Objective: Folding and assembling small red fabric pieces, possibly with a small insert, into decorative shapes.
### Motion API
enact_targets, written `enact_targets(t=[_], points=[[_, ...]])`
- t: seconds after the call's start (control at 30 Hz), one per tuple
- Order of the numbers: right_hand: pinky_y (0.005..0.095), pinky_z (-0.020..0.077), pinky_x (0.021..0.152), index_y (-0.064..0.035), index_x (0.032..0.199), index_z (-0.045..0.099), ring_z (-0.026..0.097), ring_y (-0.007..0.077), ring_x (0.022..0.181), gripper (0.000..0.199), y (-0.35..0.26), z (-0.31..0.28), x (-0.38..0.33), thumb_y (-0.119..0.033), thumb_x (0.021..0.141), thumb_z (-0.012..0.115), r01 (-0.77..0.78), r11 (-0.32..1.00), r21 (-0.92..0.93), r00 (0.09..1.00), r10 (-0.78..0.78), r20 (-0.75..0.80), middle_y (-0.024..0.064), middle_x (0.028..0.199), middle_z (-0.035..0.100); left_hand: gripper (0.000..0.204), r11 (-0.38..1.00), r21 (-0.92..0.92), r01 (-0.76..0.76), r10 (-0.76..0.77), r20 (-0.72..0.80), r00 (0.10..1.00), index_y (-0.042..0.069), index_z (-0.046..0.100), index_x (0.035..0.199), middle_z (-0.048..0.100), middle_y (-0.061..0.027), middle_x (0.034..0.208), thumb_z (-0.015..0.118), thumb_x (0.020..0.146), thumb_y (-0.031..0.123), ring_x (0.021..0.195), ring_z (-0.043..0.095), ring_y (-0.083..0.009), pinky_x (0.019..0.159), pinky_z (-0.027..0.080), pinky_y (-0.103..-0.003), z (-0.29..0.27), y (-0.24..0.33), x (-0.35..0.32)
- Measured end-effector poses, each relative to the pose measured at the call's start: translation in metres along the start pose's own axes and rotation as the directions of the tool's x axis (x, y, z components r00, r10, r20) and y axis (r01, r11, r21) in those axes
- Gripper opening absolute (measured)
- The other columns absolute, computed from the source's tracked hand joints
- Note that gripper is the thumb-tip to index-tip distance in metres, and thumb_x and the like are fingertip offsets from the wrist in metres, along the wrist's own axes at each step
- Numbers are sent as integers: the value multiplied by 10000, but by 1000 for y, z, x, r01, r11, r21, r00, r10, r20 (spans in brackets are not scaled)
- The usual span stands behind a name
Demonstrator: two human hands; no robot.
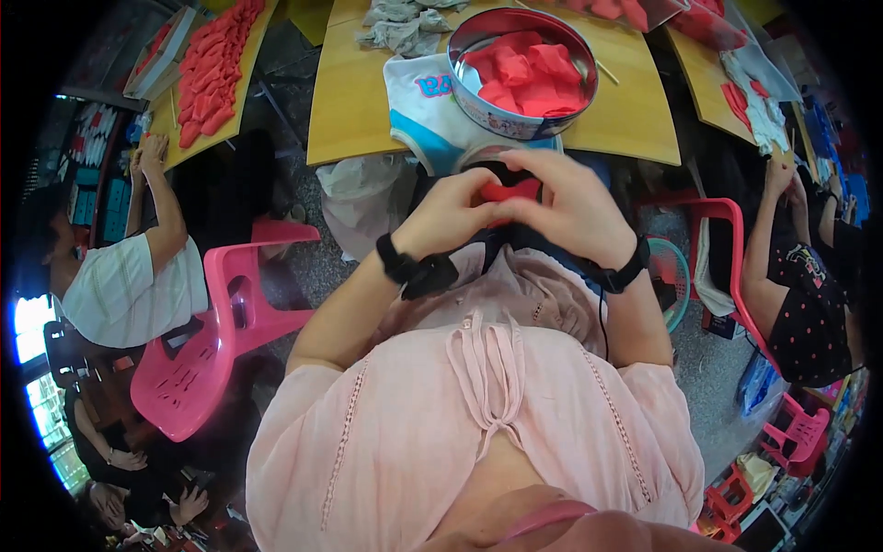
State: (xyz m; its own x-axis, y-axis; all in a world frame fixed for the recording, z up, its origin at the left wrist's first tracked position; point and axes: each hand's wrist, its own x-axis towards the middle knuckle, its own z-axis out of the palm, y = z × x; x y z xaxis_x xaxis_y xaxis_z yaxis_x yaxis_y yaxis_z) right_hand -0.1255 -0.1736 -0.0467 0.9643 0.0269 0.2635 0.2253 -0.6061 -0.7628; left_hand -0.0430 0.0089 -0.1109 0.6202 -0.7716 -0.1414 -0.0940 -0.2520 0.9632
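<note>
Landmark: the round tin (521, 69) on the desk (635, 120), full of red fabric pieces.

Far left of the tin, rows of red pieces (210, 69) lie on another desk, with a flat box (158, 51) at their left edge; its label is too small to make out. A pink chair (216, 322) stands below and left of the tin.

Just below the tin, over the lap, the left hand (446, 213) and right hand (570, 207) meet around one red piece (511, 190). Both grips are narrow, fingertips pinched on it, thumbs on top. The piece sits between the hands, near the tin's front wall.

As a judgement: shaping goes best with both thumbs pressing evenly and the piece kept close over the lap, so it cannot slip.

A white cloth (418, 101) with blue trim and a pink-and-blue print lies touching the tin's left side. The tin wall carries a pale printed band. Right of the tin, clear bags (685, 17) of red pieces lie on the desk.
</note>
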Motion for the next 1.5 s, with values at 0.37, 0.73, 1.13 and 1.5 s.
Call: enact_targets(t=[0.37, 0.73, 1.13, 1.5], points=[[209, 430, 523, -27, 1051, 648, 500, 39, 556, 214, -8, 4, 16, -141, 876, 689, -381, 806, 452, 921, 375, 107, -12, 768, 591, 222, 909, -415, 43, -93, -100, 991, 20, 674, 990, 590, 37, 695, 694, 896, 220, 538, 485, -18, 472, 362, -163, -33, 50, -16], [211, 517, 690, 41, 1040, 629, 620, 103, 778, 278, -10, 41, 8, -52, 810, 753, -44, 750, 660, 935, 263, -237, 59, 1001, 594, 148, 674, -738, -39, -92, -137, 986, 69, 633, 861, 604, 19, 699, 649, 932, 198, 505, 428, -7, 438, 273, -170, -11, 56, -2], [244, 468, 613, -15, 909, 679, 579, 140, 673, 191, 1, 45, 10, -51, 756, 786, 171, 945, 278, 872, -14, -489, 78, 881, 622, 181, 672, -728, -139, -53, -234, 971, 78, 615, 896, 549, 51, 705, 578, 981, 233, 532, 417, -2, 459, 287, -170, 0, 51, 0], [252, 468, 661, 16, 877, 668, 587, 147, 751, 61, -5, 44, 7, -36, 857, 693, 129, 876, 464, 873, 122, -473, 76, 863, 640, 151, 948, -312, -60, -19, -243, 970, 46, 615, 775, 554, 35, 654, 696, 877, 122, 551, 466, -16, 483, 338, -177, -18, 62, -10]])
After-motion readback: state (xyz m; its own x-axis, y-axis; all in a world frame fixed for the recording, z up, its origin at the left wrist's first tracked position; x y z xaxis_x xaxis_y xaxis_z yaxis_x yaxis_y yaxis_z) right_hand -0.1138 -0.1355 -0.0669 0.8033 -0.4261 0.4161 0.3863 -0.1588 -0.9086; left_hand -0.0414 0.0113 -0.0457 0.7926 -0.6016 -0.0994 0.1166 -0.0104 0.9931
